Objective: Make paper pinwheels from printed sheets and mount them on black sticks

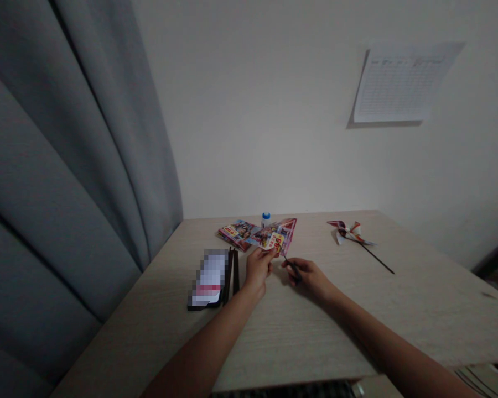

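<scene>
Over the pale wooden table (336, 342), the person's left hand (259, 270) pinches the near edge of a colourful printed sheet (288, 228), its yellow patch just beyond the fingertips. The right hand (310, 276) grips a pair of dark scissors (294, 270), whose slim blades reach up to the sheet at that patch; I can't tell from here how far apart they stand. Left of the sheet lie more printed flyers (234, 231), and a bottle with a blue cap (266, 216) stands just behind. Nearer the left forearm I see a phone (209, 279), its screen blurred, with dark strips (236, 271) beside it. Well off to the right rests a paper pinwheel (344, 231) on a thin dark stick (379, 261). A grey curtain (87, 166) hangs at the left, and a ruled paper (400, 88) is up on the wall (253, 110).
</scene>
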`<action>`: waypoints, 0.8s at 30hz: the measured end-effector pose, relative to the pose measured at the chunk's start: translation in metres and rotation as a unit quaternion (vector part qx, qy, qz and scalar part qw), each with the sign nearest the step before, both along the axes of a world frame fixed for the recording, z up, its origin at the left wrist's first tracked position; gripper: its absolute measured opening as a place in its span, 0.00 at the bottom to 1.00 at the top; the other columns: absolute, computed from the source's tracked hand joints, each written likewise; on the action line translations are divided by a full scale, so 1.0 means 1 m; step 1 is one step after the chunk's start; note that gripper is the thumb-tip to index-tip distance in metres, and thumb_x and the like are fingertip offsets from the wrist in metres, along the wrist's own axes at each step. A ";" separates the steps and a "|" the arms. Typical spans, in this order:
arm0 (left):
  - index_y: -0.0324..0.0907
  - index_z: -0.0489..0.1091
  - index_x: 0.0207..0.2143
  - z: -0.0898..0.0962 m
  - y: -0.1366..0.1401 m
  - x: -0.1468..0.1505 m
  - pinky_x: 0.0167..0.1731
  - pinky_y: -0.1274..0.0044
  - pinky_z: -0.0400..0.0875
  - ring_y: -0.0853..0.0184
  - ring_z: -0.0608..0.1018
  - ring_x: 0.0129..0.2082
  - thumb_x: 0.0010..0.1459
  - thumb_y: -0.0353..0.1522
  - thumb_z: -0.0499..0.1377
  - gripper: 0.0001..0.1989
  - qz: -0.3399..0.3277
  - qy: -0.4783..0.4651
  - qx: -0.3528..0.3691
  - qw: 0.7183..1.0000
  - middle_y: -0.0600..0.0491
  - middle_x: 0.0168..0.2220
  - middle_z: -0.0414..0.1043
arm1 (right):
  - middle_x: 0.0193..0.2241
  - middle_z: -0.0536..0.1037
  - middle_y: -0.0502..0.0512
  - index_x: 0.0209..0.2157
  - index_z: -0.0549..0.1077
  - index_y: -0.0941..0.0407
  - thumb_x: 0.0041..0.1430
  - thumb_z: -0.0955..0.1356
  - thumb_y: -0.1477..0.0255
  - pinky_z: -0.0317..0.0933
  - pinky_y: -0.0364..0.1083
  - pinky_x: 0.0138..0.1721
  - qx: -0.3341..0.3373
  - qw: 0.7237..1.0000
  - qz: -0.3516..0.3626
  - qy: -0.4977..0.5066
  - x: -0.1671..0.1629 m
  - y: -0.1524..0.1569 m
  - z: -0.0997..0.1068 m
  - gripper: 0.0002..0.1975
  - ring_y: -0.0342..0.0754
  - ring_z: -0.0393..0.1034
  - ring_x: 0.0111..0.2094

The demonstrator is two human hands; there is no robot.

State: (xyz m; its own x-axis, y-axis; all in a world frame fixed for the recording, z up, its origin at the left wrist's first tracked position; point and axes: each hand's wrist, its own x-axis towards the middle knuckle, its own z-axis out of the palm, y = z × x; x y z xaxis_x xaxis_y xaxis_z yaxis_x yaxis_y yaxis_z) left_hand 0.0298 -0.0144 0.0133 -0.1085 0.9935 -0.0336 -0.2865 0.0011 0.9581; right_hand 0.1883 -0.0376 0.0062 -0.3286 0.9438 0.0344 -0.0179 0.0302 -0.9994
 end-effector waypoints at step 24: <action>0.39 0.70 0.28 -0.003 0.001 0.001 0.13 0.84 0.44 0.80 0.62 0.14 0.42 0.39 0.70 0.16 -0.010 -0.005 -0.007 1.000 0.57 0.25 0.73 | 0.21 0.67 0.47 0.38 0.75 0.60 0.47 0.73 0.49 0.51 0.43 0.26 -0.002 1.000 -0.012 0.023 -0.002 0.002 -0.003 0.29 0.42 0.61 0.23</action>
